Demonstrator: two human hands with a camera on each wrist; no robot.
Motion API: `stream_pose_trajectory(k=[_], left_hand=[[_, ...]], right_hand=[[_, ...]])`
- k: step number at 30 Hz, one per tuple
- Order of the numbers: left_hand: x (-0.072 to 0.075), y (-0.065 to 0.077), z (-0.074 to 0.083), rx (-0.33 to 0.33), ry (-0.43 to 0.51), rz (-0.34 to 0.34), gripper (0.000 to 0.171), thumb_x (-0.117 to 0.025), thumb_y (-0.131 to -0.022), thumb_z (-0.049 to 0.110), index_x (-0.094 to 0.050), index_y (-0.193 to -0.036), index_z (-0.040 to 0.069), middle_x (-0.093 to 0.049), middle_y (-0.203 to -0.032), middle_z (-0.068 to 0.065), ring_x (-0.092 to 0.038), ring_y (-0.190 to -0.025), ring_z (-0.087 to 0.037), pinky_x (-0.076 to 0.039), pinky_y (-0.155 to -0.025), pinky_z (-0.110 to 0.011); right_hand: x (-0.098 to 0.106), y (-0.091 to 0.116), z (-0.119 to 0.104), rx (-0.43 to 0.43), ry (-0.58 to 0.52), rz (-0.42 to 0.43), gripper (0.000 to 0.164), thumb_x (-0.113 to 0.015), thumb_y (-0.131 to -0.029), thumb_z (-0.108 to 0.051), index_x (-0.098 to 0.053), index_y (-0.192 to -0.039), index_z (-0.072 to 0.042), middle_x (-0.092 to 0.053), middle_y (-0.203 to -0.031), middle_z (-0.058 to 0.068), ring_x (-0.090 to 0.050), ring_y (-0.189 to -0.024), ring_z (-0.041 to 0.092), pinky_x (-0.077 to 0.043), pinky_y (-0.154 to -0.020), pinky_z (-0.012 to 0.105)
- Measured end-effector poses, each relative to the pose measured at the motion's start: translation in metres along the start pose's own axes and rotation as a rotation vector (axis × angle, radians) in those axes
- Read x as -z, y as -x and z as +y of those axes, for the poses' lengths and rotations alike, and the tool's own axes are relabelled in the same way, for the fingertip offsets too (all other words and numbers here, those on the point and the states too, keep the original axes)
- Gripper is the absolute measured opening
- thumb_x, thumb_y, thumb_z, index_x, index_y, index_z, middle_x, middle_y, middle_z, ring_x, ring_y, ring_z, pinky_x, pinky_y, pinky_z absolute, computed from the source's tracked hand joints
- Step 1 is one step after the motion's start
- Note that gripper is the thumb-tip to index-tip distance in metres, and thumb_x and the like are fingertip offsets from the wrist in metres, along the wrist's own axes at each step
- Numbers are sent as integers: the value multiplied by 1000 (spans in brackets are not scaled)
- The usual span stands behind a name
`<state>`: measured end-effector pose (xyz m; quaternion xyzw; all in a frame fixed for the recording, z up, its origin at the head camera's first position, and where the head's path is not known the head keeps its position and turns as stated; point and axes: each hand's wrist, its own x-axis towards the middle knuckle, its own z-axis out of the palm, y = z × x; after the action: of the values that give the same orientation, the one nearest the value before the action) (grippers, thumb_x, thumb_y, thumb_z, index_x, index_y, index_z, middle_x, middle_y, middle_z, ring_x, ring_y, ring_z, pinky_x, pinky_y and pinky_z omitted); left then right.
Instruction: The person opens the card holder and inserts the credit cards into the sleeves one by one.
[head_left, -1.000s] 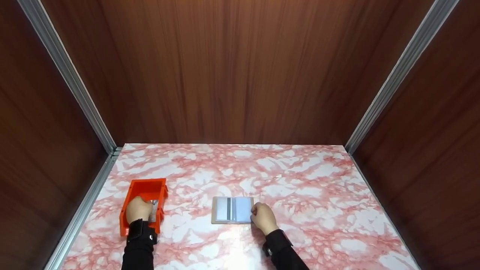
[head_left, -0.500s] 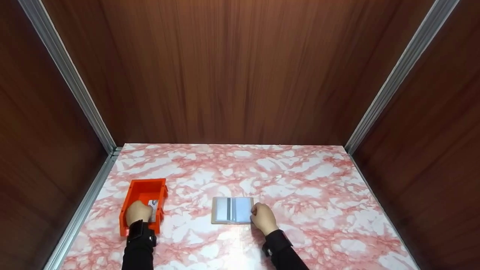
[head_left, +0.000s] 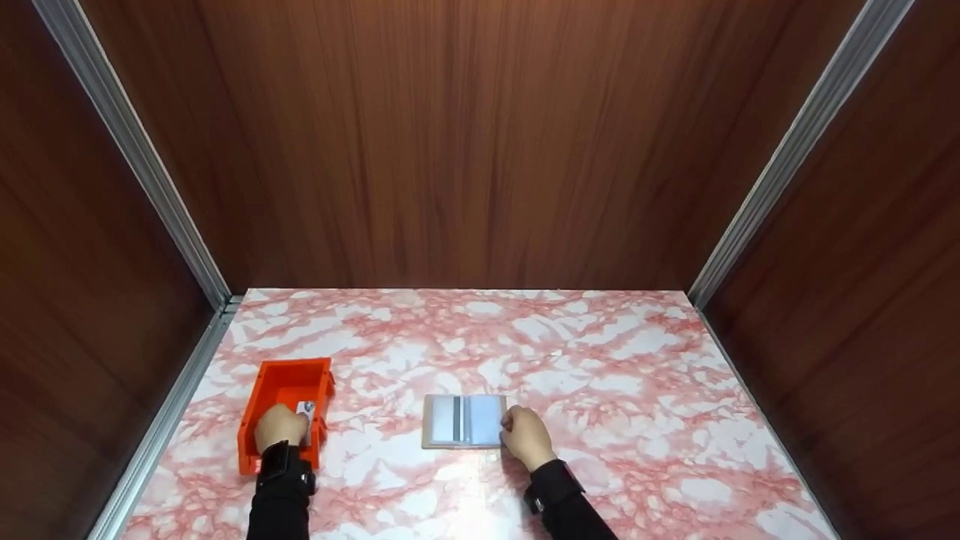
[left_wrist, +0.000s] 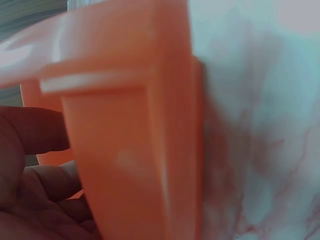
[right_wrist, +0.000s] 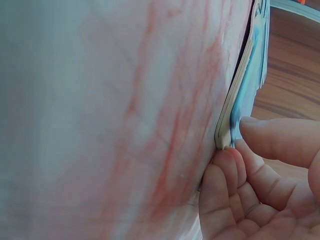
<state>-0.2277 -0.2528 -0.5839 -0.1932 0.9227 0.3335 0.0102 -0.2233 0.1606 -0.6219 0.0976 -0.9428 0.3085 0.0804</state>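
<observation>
My left hand (head_left: 281, 427) is down inside an orange plastic bin (head_left: 296, 375) at the left of the table. Beside its fingers lies a card with a small dark picture (head_left: 305, 409). In the left wrist view the bin wall (left_wrist: 120, 150) hides the fingertips, so I cannot tell whether they hold anything. A card holder (head_left: 444, 418) with clear plastic sleeves and a tan cover lies spread flat at the middle. My right hand (head_left: 527, 439) pinches its right edge. In the right wrist view the thumb (right_wrist: 275, 137) is over the bluish sleeves, with curled fingers at the cover's corner.
The table (head_left: 600, 360) has a red-and-white marbled top. Brown wood-grain panels (head_left: 450, 150) enclose it at the back and sides, with metal rails (head_left: 810, 142) at the corners. Between bin and card holder there is a stretch of tabletop.
My left hand has drawn back slightly toward me inside the bin, so more of the pictured card shows. My right hand and the card holder have stayed in place.
</observation>
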Motion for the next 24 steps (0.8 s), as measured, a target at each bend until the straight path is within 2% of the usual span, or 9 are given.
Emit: stream_pose_trajectory(k=[7,15,24], left_hand=[[-2,-2,-1,-8,3,7,19,-54,-85,9,-59,-72,-5,-59,-72,-19,-59,-72,-41,-46,-73,-52],[-4,-5,-3,-19,-19,29,20,-53,-83,10,-58,-69,-3,-61,-73,-21,-60,-77,-44,-47,-74,-55],[-1,-1,2,-1,2,38,19,-53,-85,9,-58,-71,-3,-60,-73,-21,-58,-73,-42,-46,-71,-52]], right_hand=[[0,0,0,-9,-4,-1,14,-69,-75,4,-61,-84,-1,-55,-74,4,-54,-70,23,-47,-67,38],[-1,-1,0,-9,-4,-6,14,-69,-75,5,-61,-84,-2,-55,-75,5,-53,-70,21,-46,-66,36],[-1,-1,2,-3,-8,-8,14,-68,-76,5,-60,-83,-2,-53,-74,3,-51,-68,19,-45,-65,35]])
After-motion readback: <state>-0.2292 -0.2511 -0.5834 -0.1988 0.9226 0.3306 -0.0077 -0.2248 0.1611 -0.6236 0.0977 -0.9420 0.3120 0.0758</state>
